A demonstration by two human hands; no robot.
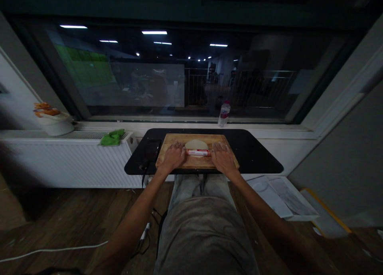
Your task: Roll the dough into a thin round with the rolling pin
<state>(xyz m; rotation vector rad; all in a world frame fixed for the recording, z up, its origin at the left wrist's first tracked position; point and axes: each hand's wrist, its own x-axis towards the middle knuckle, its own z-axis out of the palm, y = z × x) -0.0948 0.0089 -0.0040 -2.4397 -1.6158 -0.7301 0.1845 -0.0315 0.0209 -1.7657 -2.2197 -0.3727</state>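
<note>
So both hands are working right around the middle of the frame. The left hand (176,154) is covering the left end of a rolling pin (198,152), and the right hand (223,157) is covering the right end. The picture's pretty dark and the hands are small, so I can't tell if the fingers are wrapping around the ends or just lying over them. The pin's red and white middle is showing between the hands, and it's sitting across the near part of a round, flat piece of dough (196,144). That's lying on a wooden cutting board (197,163), which is resting on a black table (254,155). A bottle (224,114) is standing by the window, right of center, and a green cloth (112,137) is lying on the radiator (74,163) at left.
</note>
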